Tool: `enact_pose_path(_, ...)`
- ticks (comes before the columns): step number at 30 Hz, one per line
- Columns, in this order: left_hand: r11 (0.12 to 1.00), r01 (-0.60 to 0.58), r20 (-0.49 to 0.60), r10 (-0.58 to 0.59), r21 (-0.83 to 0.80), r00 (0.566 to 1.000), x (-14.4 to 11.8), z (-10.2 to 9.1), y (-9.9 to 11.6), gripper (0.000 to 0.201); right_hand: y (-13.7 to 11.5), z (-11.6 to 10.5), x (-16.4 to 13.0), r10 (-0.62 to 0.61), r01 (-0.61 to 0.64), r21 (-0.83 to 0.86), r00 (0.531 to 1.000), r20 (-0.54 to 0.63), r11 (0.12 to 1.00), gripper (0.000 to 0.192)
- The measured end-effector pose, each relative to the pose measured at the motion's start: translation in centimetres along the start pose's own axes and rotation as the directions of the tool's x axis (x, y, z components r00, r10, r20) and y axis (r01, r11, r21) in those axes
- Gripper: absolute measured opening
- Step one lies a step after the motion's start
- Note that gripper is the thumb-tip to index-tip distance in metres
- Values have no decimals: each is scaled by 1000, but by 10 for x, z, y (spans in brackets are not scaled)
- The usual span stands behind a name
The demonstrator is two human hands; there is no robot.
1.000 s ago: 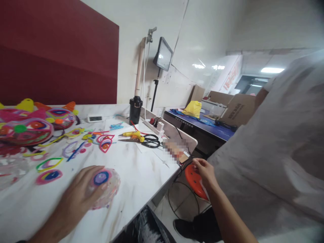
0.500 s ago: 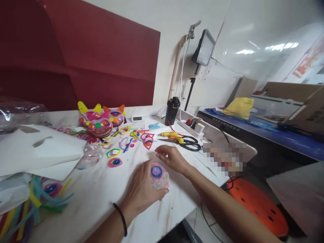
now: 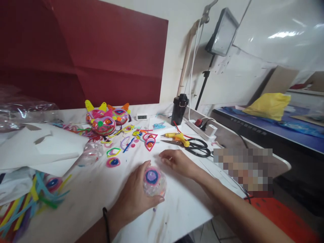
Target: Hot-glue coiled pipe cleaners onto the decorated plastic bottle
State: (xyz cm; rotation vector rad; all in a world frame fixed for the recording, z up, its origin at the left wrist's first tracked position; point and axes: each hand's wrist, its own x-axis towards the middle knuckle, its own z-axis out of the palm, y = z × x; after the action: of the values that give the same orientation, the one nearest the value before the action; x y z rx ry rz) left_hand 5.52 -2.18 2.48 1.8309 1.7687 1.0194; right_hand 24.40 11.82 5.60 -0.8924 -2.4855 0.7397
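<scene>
My left hand (image 3: 134,194) is curved around a clear plastic ball (image 3: 162,185), thumb at the near side and fingers at the far side. Facing up on the ball is a round decoration (image 3: 152,176) with pink, dark blue and lilac rings. Just beyond and to the right, my right hand (image 3: 178,161) rests over the white table with loosely bent fingers, apart from the ball; I see nothing in it. Near it lie black-handled scissors (image 3: 198,147) and a yellow glue gun (image 3: 178,137). A pink, yellow and blue eye piece (image 3: 112,162) lies to the left.
Colourful animal-face ornaments (image 3: 103,125) stand at the back, beside a small digital display (image 3: 141,117). A black bottle (image 3: 179,109) and a power strip (image 3: 202,131) are at the back right. White paper cut-outs (image 3: 58,145) and bright strips (image 3: 30,206) fill the left side.
The view has shifted, so the right-side background appears further right. My left hand still holds the ball, which is turned slightly. My right hand's fingers are a little more bent.
</scene>
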Motion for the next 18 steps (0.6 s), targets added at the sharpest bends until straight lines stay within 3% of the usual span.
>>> enact_pose_path(7, 1000, 0, -55, 0, -15, 999, -4, 2, -15, 93, -8, 20, 54, -70, 68, -284, 998, 3, 956, 27)
enact_pose_path(13, 999, -33, -117, 31, -8, 993, -16, 7, -35, 100, -17, 32, 48, -101, 126, -473, 992, 77, 872, 26)
enact_pose_path(18, 999, 37, -144, -42, -39, 989, -23, 6, -45, 105, -29, 23, 36, -117, 186, -465, 978, 174, 865, 14)
